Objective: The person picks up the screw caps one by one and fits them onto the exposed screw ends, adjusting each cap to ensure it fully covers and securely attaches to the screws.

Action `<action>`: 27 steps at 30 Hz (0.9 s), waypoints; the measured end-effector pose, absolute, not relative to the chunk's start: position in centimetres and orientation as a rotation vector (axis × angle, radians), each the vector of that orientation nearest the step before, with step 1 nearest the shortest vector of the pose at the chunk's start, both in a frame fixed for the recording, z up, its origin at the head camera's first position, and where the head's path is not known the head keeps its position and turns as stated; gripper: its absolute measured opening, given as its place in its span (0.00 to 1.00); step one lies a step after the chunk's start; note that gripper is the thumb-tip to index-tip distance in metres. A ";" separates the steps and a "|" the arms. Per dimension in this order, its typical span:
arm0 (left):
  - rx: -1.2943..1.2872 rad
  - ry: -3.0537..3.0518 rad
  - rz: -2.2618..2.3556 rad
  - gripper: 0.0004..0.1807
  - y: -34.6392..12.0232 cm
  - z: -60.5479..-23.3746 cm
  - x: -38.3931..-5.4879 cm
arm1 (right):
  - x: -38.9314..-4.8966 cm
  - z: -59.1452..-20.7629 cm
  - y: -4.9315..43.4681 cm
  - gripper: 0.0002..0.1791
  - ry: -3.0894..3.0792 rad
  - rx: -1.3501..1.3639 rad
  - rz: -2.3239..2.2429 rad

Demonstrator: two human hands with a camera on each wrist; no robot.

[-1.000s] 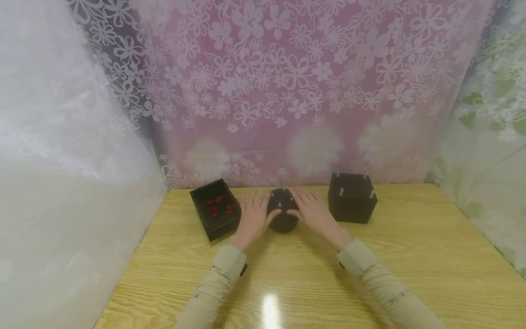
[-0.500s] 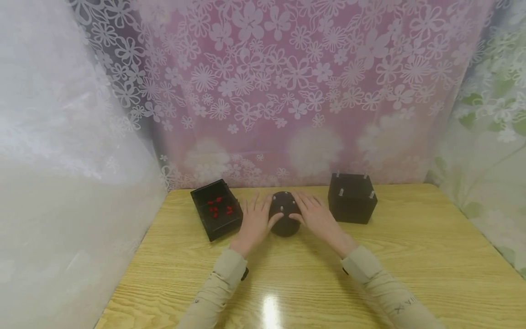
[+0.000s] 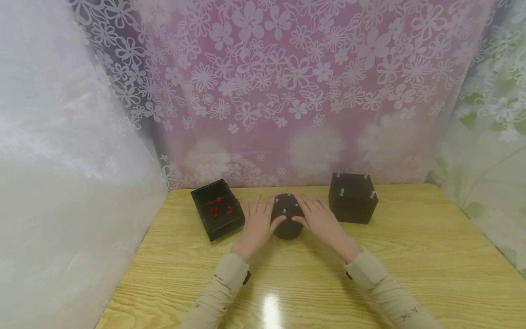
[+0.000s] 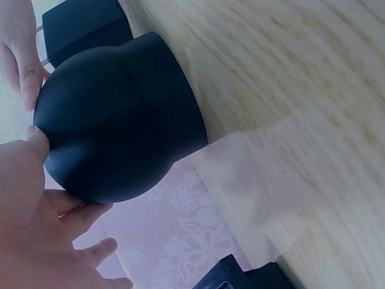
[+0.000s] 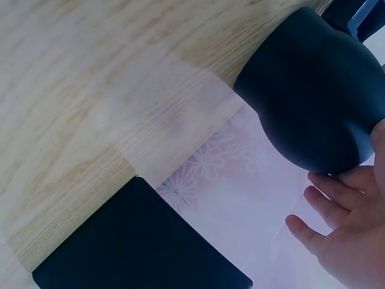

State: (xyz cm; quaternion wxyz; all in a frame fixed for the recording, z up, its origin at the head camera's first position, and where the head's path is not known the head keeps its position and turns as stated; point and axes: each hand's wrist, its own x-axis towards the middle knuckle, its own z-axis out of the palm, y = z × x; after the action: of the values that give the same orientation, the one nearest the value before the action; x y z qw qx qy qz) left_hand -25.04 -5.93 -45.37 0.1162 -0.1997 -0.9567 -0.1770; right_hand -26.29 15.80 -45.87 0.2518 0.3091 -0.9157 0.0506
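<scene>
1. Black domed piece (image 3: 289, 224): far half of the table (image 3: 304, 283), roughly mid-width, between the two hands. Bulging upper body, narrower base, small pegs on top. Base is down at the tabletop; can't tell how much weight the hands take.
2. Left hand (image 3: 257, 228): on the left flank of the piece. Back of hand up, fingers pointing far, thumb angled right across the near side. In the left wrist view, thumb and index bear on the dome; the outer two fingers are spread, clear of it.
3. Right hand (image 3: 324, 226): roughly mirrors it on the right flank. Fingers point far and left, thumb bent in on the near side. In the right wrist view, leading fingertips meet the dome; little finger stands apart.
4. Grip: both hands cupped wide to the width of the dome, piece held between them. Thumb tips near each other, with a gap. Can't tell the pressure.
5. Forearms: enter from the near edge and converge toward the far side, wrists apart. Pale sleeves (image 3: 223, 285) end around the wrists.
6. Left of the piece: black tray (image 3: 209, 194) with red bits (image 3: 229, 209) inside, just beside the left hand.
7. Right of the piece: black box (image 3: 353, 210), four pegs on top, near the right hand's fingers.
</scene>
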 end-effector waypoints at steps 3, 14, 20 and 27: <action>-0.582 -2.805 -0.507 0.41 -5.8 -45.2 -24.8 | -25.9 -45.7 15.9 0.42 -2.515 0.829 0.131; -0.594 -2.780 -0.467 0.41 -5.1 -45.4 -24.1 | -24.8 -45.8 16.5 0.43 -2.462 0.823 0.172; -0.594 -2.781 -0.464 0.41 -4.8 -45.5 -23.5 | -24.2 -45.7 16.9 0.42 -2.502 0.796 0.179; -0.609 -2.774 -0.494 0.42 -4.5 -45.5 -23.0 | -23.5 -45.8 17.2 0.44 -2.493 0.800 0.191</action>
State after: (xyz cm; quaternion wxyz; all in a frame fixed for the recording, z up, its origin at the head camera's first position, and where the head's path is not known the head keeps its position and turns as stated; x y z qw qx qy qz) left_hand -23.01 -4.54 -45.54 0.1290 -0.2094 -0.9542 -0.1701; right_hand -23.55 17.24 -45.76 0.2555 0.2946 -0.9181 0.0702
